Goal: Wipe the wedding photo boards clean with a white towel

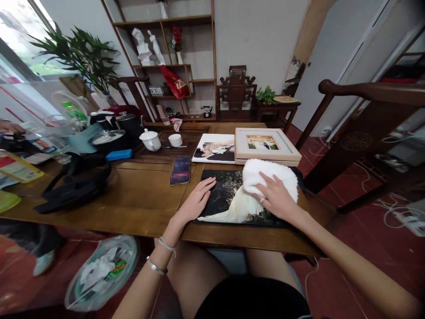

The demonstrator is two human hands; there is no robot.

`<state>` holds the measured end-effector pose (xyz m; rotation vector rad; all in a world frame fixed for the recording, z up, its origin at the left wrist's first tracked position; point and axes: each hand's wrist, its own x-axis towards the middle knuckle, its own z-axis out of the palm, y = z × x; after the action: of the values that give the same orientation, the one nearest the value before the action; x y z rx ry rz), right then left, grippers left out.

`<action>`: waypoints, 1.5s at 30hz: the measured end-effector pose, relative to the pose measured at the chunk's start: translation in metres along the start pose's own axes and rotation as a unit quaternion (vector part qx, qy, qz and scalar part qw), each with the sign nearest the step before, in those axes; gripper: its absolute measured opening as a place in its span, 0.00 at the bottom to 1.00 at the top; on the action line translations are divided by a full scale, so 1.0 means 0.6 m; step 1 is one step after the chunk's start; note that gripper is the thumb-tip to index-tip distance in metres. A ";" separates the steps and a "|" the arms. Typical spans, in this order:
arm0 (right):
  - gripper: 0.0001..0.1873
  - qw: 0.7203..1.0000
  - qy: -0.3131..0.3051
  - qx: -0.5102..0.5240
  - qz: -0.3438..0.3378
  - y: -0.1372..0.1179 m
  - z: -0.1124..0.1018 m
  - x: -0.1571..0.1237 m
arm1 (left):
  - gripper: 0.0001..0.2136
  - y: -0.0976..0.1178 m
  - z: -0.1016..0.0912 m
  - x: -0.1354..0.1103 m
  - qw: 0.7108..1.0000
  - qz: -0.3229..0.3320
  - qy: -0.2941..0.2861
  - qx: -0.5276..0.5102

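Note:
A dark photo panel (222, 190) with a pale, gown-like shape lies flat on the wooden table in front of me. My left hand (199, 195) rests on the panel's left edge, fingers stretched out and holding nothing. On the panel's upper right part, my right hand (275, 195) grips a folded white cloth (254, 170) and presses it down. The cloth and this hand hide that part of the picture. A ring shows on one right finger.
Behind the panel lie a white photo print (212, 155) and a framed picture (288, 152). A phone (180, 170), a lidded white cup (150, 140), a small white bowl (175, 140) and a black strapped bag (75, 186) are leftward. A lined trash bin (102, 270) stands below the table edge.

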<state>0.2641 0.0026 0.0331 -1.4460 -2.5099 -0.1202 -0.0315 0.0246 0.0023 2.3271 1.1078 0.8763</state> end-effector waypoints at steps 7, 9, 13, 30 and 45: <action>0.14 0.980 -0.052 0.107 -0.160 -0.126 -0.019 -0.003 | 0.18 -0.003 0.001 -0.001 1.000 -0.015 0.003 -0.001; 0.15 0.979 -0.056 0.119 -0.153 -0.112 -0.020 0.005 | 0.18 -0.002 0.000 -0.002 1.000 -0.014 0.004 -0.002; 0.16 0.992 -0.033 0.091 -0.086 -0.028 -0.013 0.024 | 0.19 0.003 -0.004 -0.002 1.000 -0.009 -0.001 -0.010; 0.20 0.992 -0.034 0.108 -0.060 -0.070 -0.024 0.117 | 0.19 -0.001 0.001 0.000 1.000 -0.005 0.005 -0.004; 0.23 0.990 -0.069 0.111 -0.049 0.016 -0.024 0.127 | 0.19 0.007 -0.004 -0.002 1.000 -0.009 0.006 -0.012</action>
<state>0.2380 0.0686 0.0658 -1.2843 -2.6046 0.2436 -0.0311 0.0216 0.0061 2.2919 1.1150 0.8920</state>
